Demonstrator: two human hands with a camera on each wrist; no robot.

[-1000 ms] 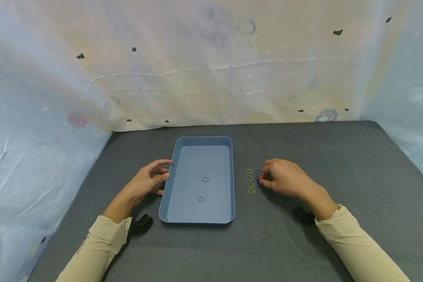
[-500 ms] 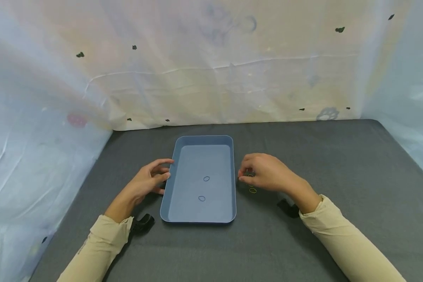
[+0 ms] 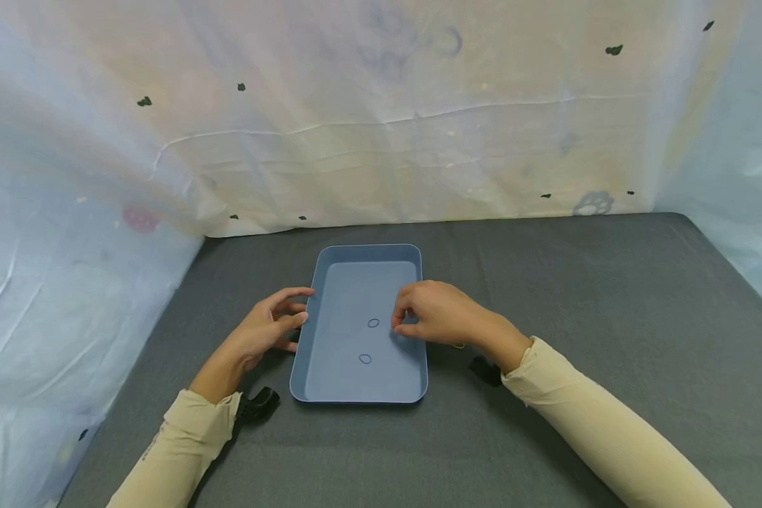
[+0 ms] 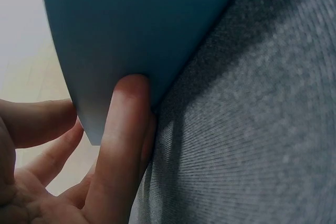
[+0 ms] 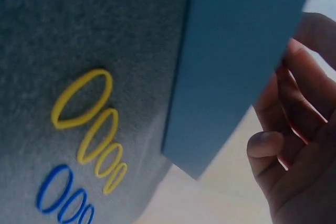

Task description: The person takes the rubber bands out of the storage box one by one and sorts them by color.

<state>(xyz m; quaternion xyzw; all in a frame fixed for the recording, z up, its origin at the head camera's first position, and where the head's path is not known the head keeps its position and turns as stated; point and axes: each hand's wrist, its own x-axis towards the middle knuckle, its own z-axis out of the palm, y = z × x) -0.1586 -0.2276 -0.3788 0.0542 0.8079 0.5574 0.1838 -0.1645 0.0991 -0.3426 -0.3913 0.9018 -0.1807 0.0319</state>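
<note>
A blue-grey tray (image 3: 362, 391) lies on the dark cloth. My left hand (image 3: 269, 324) rests at its left side, fingertips against the rim and outer wall; the left wrist view shows one finger (image 4: 128, 103) flat on that wall. Over the tray's right part, my right hand (image 3: 441, 310) brings thumb and forefinger together, pinching what looks like a blue rubber band, mostly hidden. Two blue rubber bands, a farther one (image 3: 373, 323) and a nearer one (image 3: 365, 359), lie in the tray. Right of the tray, the right wrist view shows yellow rubber bands (image 5: 56, 114) and blue rubber bands (image 5: 41, 198) in rows.
Dark grey cloth (image 3: 578, 296) covers the table on both sides of the tray. A pale patterned sheet (image 3: 381, 169) hangs behind the table's far edge. Dark straps (image 3: 260, 404) show near the wrists, under the light sleeves.
My right hand has moved left from the row of blue rubber bands, past the yellow ones, to above the tray. The left hand stays at the tray's left side.
</note>
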